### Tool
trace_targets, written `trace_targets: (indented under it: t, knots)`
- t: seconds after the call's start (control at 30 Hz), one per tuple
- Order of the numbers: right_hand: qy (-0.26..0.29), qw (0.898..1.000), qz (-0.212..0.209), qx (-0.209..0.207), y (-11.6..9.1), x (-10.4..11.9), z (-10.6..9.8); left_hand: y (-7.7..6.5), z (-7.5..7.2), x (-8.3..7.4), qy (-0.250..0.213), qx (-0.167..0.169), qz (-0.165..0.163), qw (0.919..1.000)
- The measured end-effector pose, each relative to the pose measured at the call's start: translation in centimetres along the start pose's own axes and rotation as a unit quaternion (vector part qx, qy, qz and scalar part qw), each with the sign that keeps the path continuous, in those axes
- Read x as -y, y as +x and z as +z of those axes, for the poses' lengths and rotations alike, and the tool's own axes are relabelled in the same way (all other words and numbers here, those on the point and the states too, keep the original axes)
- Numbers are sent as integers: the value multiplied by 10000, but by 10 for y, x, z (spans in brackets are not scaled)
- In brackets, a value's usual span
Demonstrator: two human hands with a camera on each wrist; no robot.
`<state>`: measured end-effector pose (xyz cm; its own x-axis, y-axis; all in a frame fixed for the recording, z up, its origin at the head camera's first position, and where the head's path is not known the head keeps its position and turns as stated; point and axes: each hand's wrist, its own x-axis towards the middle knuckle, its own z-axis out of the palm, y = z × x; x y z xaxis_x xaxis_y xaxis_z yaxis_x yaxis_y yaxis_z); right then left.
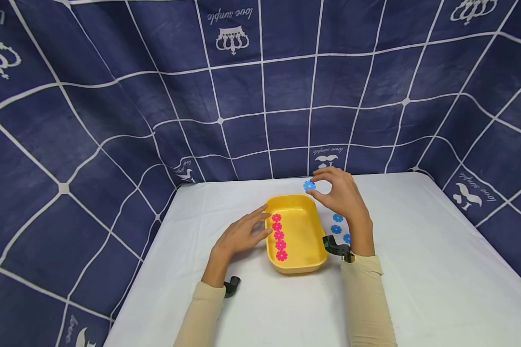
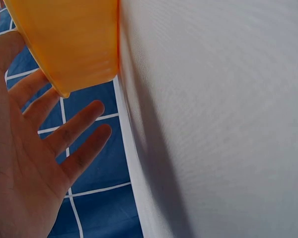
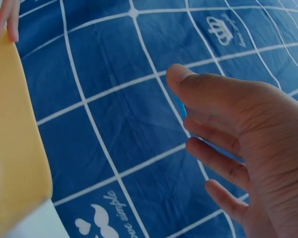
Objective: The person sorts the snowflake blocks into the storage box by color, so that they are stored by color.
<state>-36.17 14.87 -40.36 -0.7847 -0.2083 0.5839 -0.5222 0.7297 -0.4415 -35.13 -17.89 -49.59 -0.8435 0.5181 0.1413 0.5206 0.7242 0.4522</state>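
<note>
A yellow plastic tub (image 1: 301, 236) stands on the table. Inside it, several pink snowflake discs (image 1: 279, 235) lie in a row along its left side. My left hand (image 1: 240, 234) is at the tub's left wall, thumb and fingertips right at the rim, fingers spread and relaxed in the left wrist view. Above the tub's far right corner, my right hand (image 1: 340, 193) pinches a blue snowflake disc (image 1: 309, 185) between thumb and fingers. In the right wrist view only the thin edge of that disc (image 3: 182, 108) shows.
More blue snowflake discs (image 1: 336, 229) lie on the table right of the tub, partly hidden by the right forearm. A white cloth (image 1: 421, 250) covers the table. Behind and at both sides hangs a dark blue curtain (image 1: 286, 91) with white lines.
</note>
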Motion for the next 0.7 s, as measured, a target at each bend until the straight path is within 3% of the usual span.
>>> trace_targets:
  t: [0.4, 0.7]
  knots:
    - [81, 9991, -177, 386, 11, 21, 18, 3, 1, -2, 11, 73, -85, 9999]
    - [66, 9990, -81, 424, 11, 22, 23, 2, -1, -2, -4, 46, -88, 10000]
